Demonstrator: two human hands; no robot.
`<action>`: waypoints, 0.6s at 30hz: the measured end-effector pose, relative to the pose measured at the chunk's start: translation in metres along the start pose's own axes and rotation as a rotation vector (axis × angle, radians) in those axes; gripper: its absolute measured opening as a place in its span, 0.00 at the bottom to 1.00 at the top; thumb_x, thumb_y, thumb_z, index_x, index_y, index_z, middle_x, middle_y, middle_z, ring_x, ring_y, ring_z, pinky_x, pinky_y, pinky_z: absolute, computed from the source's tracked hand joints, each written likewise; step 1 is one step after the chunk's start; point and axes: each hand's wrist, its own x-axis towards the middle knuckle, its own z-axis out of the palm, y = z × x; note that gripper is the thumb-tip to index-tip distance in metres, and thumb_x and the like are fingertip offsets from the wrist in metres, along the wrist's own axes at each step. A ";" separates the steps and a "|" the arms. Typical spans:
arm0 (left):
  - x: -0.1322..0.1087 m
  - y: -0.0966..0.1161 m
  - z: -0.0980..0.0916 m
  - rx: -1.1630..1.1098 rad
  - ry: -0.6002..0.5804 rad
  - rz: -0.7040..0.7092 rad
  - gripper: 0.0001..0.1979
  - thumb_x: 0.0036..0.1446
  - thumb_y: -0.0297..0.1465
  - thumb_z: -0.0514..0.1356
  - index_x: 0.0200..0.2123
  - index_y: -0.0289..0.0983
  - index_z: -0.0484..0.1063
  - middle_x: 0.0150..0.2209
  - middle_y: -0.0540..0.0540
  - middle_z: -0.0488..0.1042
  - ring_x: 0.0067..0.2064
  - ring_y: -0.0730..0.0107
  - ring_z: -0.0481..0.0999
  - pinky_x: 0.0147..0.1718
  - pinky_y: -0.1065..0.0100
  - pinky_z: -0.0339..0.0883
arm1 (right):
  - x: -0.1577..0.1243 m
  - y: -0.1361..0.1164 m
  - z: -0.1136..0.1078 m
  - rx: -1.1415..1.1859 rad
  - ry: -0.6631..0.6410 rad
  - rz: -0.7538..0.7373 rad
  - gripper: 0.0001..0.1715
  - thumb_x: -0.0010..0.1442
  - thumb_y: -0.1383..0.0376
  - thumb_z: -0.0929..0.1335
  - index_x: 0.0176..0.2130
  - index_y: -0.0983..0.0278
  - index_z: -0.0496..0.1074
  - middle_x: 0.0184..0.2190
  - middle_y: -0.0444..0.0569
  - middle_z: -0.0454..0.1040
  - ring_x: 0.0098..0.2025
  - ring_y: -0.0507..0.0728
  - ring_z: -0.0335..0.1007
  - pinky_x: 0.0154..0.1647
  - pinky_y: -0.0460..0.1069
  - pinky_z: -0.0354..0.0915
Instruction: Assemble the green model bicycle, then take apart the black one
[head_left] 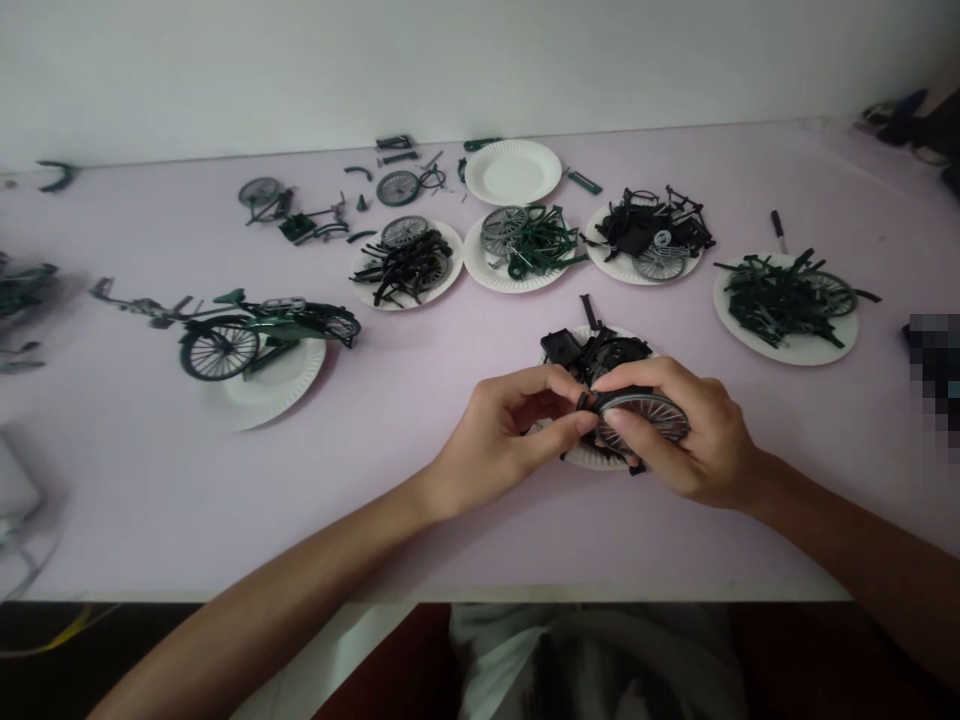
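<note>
Right hand (697, 435): grip closed on a wheel (654, 408), thumb on near side, fingers along far rim. Wheel is tilted, black tyre, grey spokes, held over the near plate (600, 461). Left hand (510, 420): thumb and fingertips pinch a small black piece (582, 401) right at the wheel's left edge; can't tell if piece and wheel are joined. Fingertips of both hands almost meet there.

Near plate, partly hidden by the hands, carries a heap of black parts (596, 348), some poking past its edge. Left of the hands, well apart: green bike (274, 335), wheels on, over another white plate (289, 388).

Beyond the hands, a row of three loaded plates: left one with black bits (405, 268) plus grey wheels, middle one with green bits (541, 245) and wheels, right one with dark bits (637, 225) and a grey wheel. Farther right, a plate heaped with green parts (780, 300); screwdriver (777, 228) just behind it. Back of table (420, 370): white plate (513, 172), loose wheel (397, 187) left of it, frame pieces (304, 228) nearer the green bike. Curved dark strip (57, 178) at back left. White box (13, 490), left edge, cut off.
</note>
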 end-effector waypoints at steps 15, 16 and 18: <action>-0.001 0.002 0.001 -0.065 -0.005 -0.047 0.07 0.61 0.28 0.69 0.36 0.32 0.75 0.35 0.47 0.75 0.34 0.77 0.74 0.34 0.75 0.71 | 0.001 -0.003 -0.003 0.105 -0.017 0.114 0.10 0.70 0.67 0.67 0.51 0.59 0.72 0.42 0.43 0.81 0.31 0.47 0.77 0.32 0.43 0.71; -0.001 0.002 0.001 -0.069 -0.005 -0.054 0.07 0.61 0.29 0.69 0.36 0.32 0.75 0.35 0.47 0.75 0.33 0.77 0.74 0.33 0.75 0.72 | 0.001 -0.003 -0.003 0.114 -0.021 0.128 0.10 0.70 0.67 0.66 0.51 0.58 0.72 0.41 0.43 0.81 0.31 0.48 0.77 0.33 0.44 0.72; -0.001 0.002 0.002 -0.058 -0.001 -0.063 0.08 0.61 0.29 0.69 0.37 0.32 0.75 0.34 0.47 0.75 0.33 0.77 0.74 0.33 0.76 0.71 | 0.002 -0.003 -0.004 0.120 -0.033 0.145 0.10 0.71 0.66 0.66 0.51 0.58 0.73 0.39 0.42 0.81 0.31 0.49 0.77 0.34 0.45 0.72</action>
